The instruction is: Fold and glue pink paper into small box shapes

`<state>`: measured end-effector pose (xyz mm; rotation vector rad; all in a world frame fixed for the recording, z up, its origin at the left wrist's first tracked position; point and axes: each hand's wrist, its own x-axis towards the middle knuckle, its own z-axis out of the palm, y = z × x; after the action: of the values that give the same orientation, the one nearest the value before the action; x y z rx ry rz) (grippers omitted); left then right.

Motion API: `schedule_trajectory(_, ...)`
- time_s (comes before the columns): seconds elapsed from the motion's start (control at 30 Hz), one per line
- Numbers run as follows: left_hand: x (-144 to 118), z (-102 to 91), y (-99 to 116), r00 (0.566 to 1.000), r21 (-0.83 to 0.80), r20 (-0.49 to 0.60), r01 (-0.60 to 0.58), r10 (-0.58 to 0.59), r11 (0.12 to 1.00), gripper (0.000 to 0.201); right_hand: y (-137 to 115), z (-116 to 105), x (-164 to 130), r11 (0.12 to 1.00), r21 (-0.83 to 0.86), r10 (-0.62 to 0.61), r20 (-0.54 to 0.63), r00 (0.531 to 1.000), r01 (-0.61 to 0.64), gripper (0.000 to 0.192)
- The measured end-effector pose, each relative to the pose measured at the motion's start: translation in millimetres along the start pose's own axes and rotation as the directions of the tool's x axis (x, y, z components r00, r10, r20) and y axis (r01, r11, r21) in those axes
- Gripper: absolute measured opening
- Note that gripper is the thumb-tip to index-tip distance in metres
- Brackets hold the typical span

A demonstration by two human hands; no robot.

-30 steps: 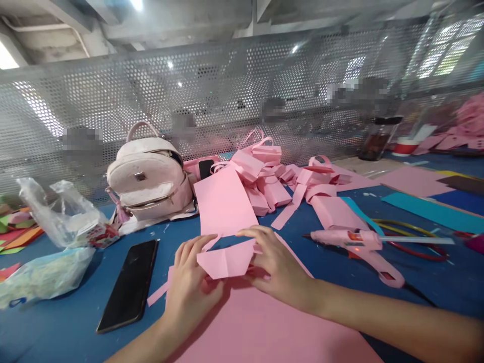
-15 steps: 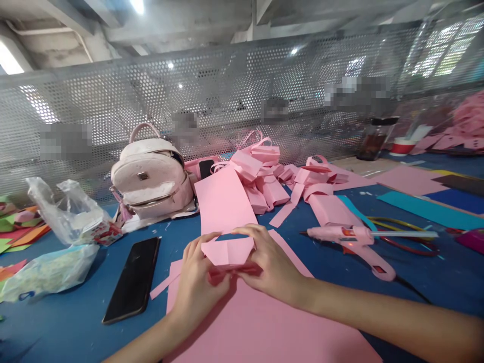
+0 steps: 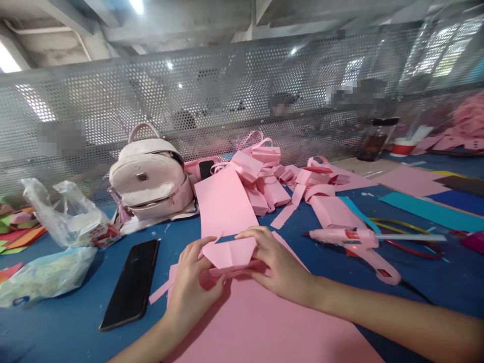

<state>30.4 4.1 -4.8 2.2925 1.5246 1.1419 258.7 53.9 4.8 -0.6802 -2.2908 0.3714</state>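
Observation:
My left hand (image 3: pixel 192 287) and my right hand (image 3: pixel 280 267) together pinch a small folded pink paper piece (image 3: pixel 231 252), held just above a large pink sheet (image 3: pixel 260 327) that lies on the blue table (image 3: pixel 68 327). Left fingers grip its left edge, right fingers cover its right edge and top. Behind it a long pink paper strip (image 3: pixel 224 201) curves up from the table. A pink glue gun (image 3: pixel 359 242) lies to the right of my right hand.
A black phone (image 3: pixel 132 282) lies left of my hands, plastic bags (image 3: pixel 56 242) beyond it. A pale pink backpack (image 3: pixel 151 176) stands at the perforated metal screen (image 3: pixel 227 91). Several folded pink paper bags (image 3: pixel 272 176) pile up behind, coloured sheets (image 3: pixel 427 201) at the right.
The folded pink piece has been turned and pressed flatter between my fingers; both hands shifted slightly but stay over the large pink sheet.

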Motion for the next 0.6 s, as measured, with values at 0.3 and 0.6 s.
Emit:
schedule_trajectory(0.3, -3.7, -7.6, -6.0, 0.998, 0.013, 0.056, 0.002, -0.002, 1.000, 0.021, 7.5, -6.0, 0.4, 0.999, 0.006, -0.034, 0.007, 0.999, 0.034, 0.025)
schedule_trajectory(0.6, -3.6, -10.5, -10.9, 0.998, -0.019, 0.053, -0.035, 0.036, 0.999, 0.016, 15.4, -9.1, 1.0, 0.997, 0.031, -0.067, 0.054, 0.996, 0.066, 0.043)
